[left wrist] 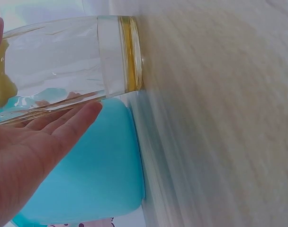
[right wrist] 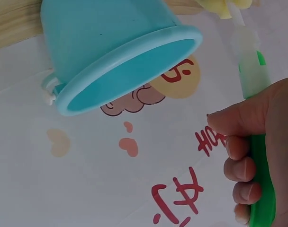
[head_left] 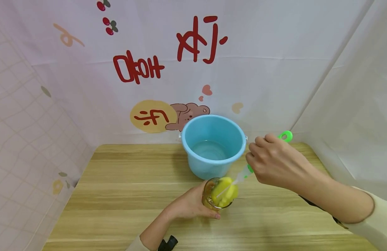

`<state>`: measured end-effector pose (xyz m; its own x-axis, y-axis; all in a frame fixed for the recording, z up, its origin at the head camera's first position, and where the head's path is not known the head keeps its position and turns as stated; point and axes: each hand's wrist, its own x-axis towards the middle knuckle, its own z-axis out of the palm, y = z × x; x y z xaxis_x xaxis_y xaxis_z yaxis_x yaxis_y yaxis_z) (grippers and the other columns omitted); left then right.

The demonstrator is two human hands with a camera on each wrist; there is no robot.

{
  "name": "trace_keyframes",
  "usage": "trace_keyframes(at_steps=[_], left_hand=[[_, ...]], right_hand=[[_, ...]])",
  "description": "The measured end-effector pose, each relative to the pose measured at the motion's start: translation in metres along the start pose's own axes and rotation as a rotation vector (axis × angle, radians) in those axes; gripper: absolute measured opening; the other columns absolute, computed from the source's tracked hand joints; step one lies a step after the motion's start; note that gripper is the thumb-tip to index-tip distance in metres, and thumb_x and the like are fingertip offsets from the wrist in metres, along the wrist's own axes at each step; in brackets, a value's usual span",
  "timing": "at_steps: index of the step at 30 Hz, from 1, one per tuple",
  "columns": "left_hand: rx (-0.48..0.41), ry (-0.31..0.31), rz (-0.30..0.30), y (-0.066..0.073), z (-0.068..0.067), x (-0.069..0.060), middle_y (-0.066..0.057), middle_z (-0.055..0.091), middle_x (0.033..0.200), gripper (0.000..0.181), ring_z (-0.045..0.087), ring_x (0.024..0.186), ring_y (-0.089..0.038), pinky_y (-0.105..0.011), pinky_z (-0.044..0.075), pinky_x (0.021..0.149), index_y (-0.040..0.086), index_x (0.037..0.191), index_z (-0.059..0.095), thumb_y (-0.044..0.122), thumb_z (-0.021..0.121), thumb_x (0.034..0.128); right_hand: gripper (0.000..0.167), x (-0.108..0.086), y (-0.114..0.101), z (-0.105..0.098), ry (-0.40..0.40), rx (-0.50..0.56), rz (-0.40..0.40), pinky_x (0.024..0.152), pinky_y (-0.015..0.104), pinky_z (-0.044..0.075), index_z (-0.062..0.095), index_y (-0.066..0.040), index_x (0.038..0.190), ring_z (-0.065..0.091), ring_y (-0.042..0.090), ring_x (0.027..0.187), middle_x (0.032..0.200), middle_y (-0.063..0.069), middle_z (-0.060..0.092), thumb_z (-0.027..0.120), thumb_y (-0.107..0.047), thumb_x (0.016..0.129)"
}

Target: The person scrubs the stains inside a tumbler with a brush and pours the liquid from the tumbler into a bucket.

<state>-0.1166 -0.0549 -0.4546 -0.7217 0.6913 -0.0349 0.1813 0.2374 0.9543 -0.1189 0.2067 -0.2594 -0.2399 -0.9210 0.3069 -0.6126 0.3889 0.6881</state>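
Two hands work over the table [head_left: 124, 195], the right hand [head_left: 275, 162] with its fingers curled tight round the green handle [right wrist: 262, 177] of a sponge brush [head_left: 242, 174], the left hand [head_left: 193, 204] with thumb and fingers set on opposite sides of a clear glass [left wrist: 70, 59]. The brush's long axis runs on a slant: its green ring end [head_left: 285, 136] juts up and to the right past the knuckles, and its yellow sponge head [head_left: 225, 192] points down and to the left, into the glass's mouth. Part of that head shows within the upper end of the glass in the left wrist view, while the rest bulges above the rim, slightly blurred. The glass stands roughly upright — mouth up, thick amber-tinted base toward the table — though whether the base touches the wood I cannot tell. The left fingers lie fairly straight along its wall, pointing down toward the base. Just beyond the glass, a light blue bucket [head_left: 209, 169] stands upright on the table, its wide mouth facing up. Behind it hangs a pale cloth [head_left: 259, 80] printed with red characters, hearts and a pinkish-brown bear [head_left: 190, 116].
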Motion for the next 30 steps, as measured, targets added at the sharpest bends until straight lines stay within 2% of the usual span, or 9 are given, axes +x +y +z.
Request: trace_keyframes(at_steps=[7, 11, 17, 20, 25, 30], left_hand=[[-0.001, 0.003, -0.019, 0.001, 0.0, 0.0, 0.013, 0.055, 0.139, 0.095, 0.053, 0.129, -0.007, -0.033, 0.039, 0.115, 0.031, 0.156, 0.037, 0.026, 0.095, 0.0803], [-0.012, 0.003, -0.023, 0.001, 0.001, 0.0, 0.013, 0.057, 0.136, 0.094, 0.055, 0.126, -0.007, -0.033, 0.04, 0.114, 0.031, 0.154, 0.038, 0.026, 0.095, 0.08], [-0.009, 0.002, -0.016, 0.002, 0.0, 0.0, 0.013, 0.057, 0.134, 0.093, 0.055, 0.125, -0.007, -0.033, 0.041, 0.114, 0.03, 0.153, 0.038, 0.026, 0.095, 0.0798], [0.002, 0.006, -0.013, 0.002, 0.0, -0.001, 0.013, 0.058, 0.134, 0.092, 0.056, 0.124, -0.007, -0.033, 0.041, 0.113, 0.029, 0.153, 0.039, 0.026, 0.095, 0.0795], [0.013, 0.001, -0.019, 0.003, 0.001, -0.001, 0.012, 0.058, 0.131, 0.09, 0.056, 0.123, -0.007, -0.033, 0.042, 0.112, 0.027, 0.151, 0.04, 0.027, 0.095, 0.0796], [0.008, -0.005, -0.025, 0.003, 0.001, -0.001, 0.012, 0.059, 0.13, 0.087, 0.057, 0.122, -0.007, -0.032, 0.043, 0.11, 0.027, 0.149, 0.042, 0.028, 0.095, 0.0799]], right_hand=[[0.027, 0.012, -0.003, -0.007, -0.028, -0.043, -0.017, 0.054, 0.024, 0.015, 0.019, -0.011, 0.064, 0.017, 0.013, 0.054, 0.058, 0.0, 0.019, 0.029, 0.011, 0.076], [0.027, 0.016, -0.002, -0.009, -0.071, -0.065, -0.024, 0.055, 0.025, 0.016, 0.018, -0.011, 0.064, 0.018, 0.013, 0.055, 0.058, 0.0, 0.018, 0.03, 0.011, 0.075], [0.034, 0.02, 0.0, -0.007, -0.144, -0.083, -0.026, 0.055, 0.025, 0.017, 0.021, -0.011, 0.064, 0.02, 0.013, 0.056, 0.059, 0.0, 0.019, 0.049, 0.006, 0.071], [0.037, 0.021, 0.002, -0.005, -0.147, -0.088, -0.028, 0.055, 0.025, 0.017, 0.021, -0.012, 0.064, 0.019, 0.013, 0.056, 0.059, 0.0, 0.018, 0.053, 0.006, 0.069], [0.038, 0.02, 0.008, -0.001, -0.115, -0.098, -0.031, 0.054, 0.025, 0.018, 0.018, -0.013, 0.062, 0.02, 0.013, 0.054, 0.057, -0.001, 0.019, 0.05, 0.007, 0.064], [0.041, 0.017, 0.014, 0.005, -0.117, -0.092, -0.017, 0.054, 0.026, 0.018, 0.017, -0.015, 0.061, 0.02, 0.012, 0.055, 0.057, -0.003, 0.017, 0.051, 0.006, 0.06]])
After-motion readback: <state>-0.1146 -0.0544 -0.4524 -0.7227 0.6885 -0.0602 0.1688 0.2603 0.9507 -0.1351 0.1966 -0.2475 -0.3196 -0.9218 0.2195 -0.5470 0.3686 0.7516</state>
